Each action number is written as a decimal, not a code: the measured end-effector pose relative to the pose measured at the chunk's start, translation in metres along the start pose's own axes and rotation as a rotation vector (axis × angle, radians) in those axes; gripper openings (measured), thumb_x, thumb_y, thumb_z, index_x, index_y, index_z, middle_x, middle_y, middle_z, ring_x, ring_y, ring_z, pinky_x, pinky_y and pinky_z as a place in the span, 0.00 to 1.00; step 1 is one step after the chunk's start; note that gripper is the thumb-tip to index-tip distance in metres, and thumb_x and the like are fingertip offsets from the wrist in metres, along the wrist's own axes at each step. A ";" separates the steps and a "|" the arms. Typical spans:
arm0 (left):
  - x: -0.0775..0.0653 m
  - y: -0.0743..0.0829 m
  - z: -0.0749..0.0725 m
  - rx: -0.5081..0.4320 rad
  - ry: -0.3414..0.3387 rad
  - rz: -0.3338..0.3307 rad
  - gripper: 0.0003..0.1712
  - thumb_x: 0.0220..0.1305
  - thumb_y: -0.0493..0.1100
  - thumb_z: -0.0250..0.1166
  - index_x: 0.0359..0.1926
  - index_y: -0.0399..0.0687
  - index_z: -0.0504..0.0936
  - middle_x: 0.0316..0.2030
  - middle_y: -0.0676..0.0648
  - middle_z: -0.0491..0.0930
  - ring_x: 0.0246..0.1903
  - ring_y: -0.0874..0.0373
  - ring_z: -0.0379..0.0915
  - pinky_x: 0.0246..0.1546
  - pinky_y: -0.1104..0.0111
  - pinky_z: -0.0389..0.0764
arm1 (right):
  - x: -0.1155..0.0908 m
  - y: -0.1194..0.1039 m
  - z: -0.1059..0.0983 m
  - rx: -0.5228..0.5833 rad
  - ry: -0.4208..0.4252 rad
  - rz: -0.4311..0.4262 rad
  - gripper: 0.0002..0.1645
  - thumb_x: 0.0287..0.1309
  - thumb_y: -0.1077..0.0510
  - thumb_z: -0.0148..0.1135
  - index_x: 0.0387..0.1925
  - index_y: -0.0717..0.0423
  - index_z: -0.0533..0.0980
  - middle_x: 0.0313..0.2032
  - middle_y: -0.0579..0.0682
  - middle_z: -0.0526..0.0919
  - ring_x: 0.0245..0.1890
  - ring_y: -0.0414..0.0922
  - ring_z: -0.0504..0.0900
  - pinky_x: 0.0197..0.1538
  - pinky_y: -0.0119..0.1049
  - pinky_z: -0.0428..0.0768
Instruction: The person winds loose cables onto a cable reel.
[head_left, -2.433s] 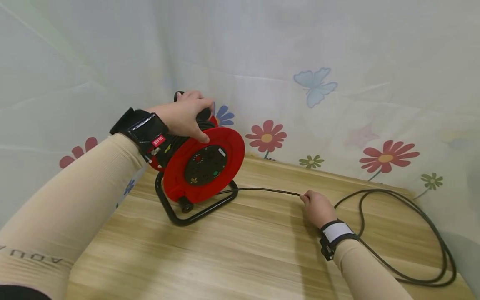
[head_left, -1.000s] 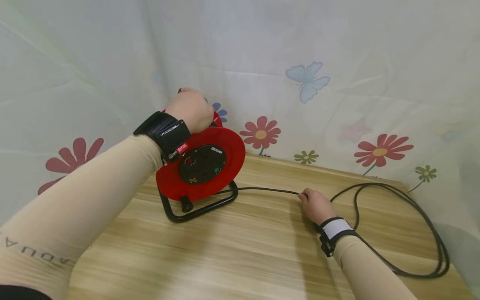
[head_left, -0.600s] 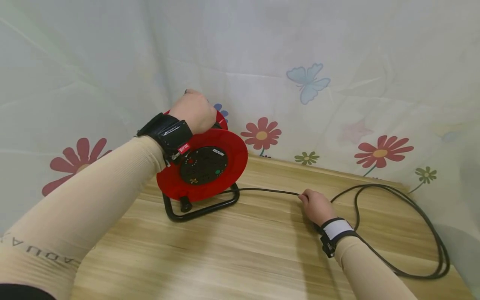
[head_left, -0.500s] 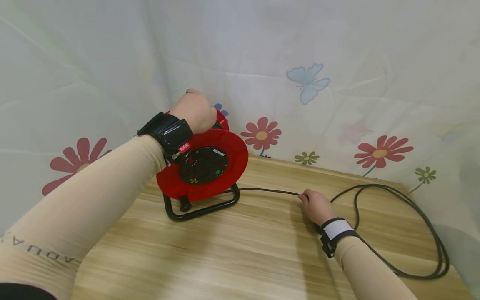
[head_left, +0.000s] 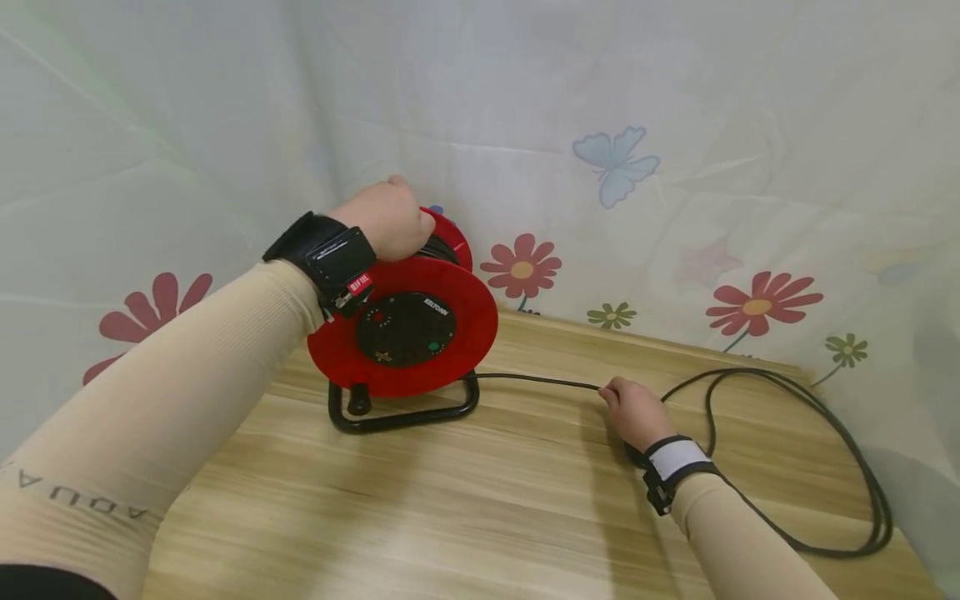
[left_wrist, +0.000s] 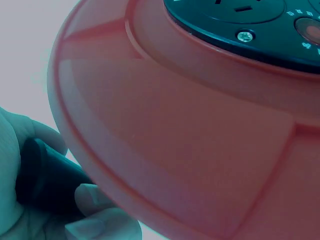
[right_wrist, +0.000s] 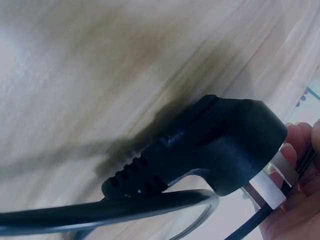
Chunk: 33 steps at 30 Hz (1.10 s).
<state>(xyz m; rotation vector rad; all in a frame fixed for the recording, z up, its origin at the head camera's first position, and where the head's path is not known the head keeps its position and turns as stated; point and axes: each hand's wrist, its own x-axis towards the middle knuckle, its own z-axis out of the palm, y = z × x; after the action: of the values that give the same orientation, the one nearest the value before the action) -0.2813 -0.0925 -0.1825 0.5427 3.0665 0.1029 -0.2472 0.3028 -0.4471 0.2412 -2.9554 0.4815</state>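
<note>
A red cable reel (head_left: 472, 325) with a round black socket panel (head_left: 408, 337) stands on its black tube frame (head_left: 420, 417) at centre left in the head view. At its top, my left hand (head_left: 386, 221) grips the reel's black handle (left_wrist: 52, 180); in the left wrist view, the fingers curl round it beside the red rim. My right hand (head_left: 633, 414) pinches the black cable (head_left: 540, 381), which runs low from the reel over the wood. Close to the right fingers, in the right wrist view, is a black plug (right_wrist: 240, 135) with flat metal prongs (right_wrist: 267, 189).
Loose cable loops (head_left: 862, 467) lie on the wooden surface (head_left: 450, 517) right of my right hand. A black knob (head_left: 359, 400) juts out low on the reel's front. A pale curtain (head_left: 480, 100) printed with flowers and a butterfly hangs close behind.
My left hand's spread fingers and thumb, earlier over the reel's top and front disc, have closed round the handle. The reel has swung slightly to face me more. My right hand stays put.
</note>
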 end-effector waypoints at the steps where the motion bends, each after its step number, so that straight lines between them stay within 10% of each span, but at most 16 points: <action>1: 0.000 0.001 0.000 -0.055 0.007 -0.027 0.22 0.69 0.43 0.47 0.53 0.26 0.64 0.40 0.36 0.69 0.35 0.44 0.73 0.37 0.59 0.79 | -0.001 0.001 0.000 -0.002 -0.002 0.000 0.12 0.69 0.55 0.55 0.35 0.60 0.78 0.26 0.50 0.79 0.24 0.46 0.75 0.31 0.47 0.73; 5: -0.001 0.004 -0.002 0.068 -0.009 0.066 0.21 0.69 0.41 0.49 0.53 0.26 0.67 0.43 0.33 0.68 0.37 0.43 0.73 0.41 0.56 0.79 | -0.003 0.003 -0.001 -0.003 -0.009 0.005 0.12 0.69 0.55 0.55 0.34 0.60 0.77 0.25 0.50 0.78 0.24 0.46 0.74 0.31 0.46 0.73; 11: -0.001 0.004 -0.003 -0.136 -0.024 -0.009 0.28 0.69 0.43 0.44 0.62 0.27 0.56 0.42 0.37 0.70 0.38 0.45 0.73 0.42 0.59 0.77 | -0.005 0.004 -0.004 0.001 -0.004 -0.003 0.12 0.69 0.55 0.54 0.35 0.60 0.77 0.25 0.50 0.78 0.24 0.46 0.74 0.31 0.46 0.73; 24: 0.002 0.001 -0.005 -0.218 -0.099 -0.001 0.24 0.68 0.40 0.42 0.61 0.29 0.56 0.38 0.38 0.73 0.36 0.46 0.72 0.37 0.61 0.75 | -0.007 -0.004 -0.004 0.013 -0.005 -0.019 0.12 0.69 0.55 0.55 0.35 0.60 0.78 0.25 0.49 0.77 0.24 0.45 0.73 0.31 0.45 0.73; 33: 0.006 0.013 -0.002 0.004 0.028 0.037 0.14 0.68 0.36 0.46 0.36 0.33 0.79 0.30 0.42 0.71 0.30 0.50 0.67 0.32 0.63 0.73 | -0.009 -0.004 -0.002 0.011 -0.010 -0.017 0.12 0.69 0.54 0.55 0.35 0.59 0.78 0.25 0.48 0.77 0.24 0.44 0.73 0.31 0.43 0.73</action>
<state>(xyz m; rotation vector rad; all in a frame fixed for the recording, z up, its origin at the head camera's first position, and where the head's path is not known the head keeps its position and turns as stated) -0.2819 -0.0782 -0.1799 0.6040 3.0848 0.1060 -0.2374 0.3003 -0.4457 0.2710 -2.9583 0.4960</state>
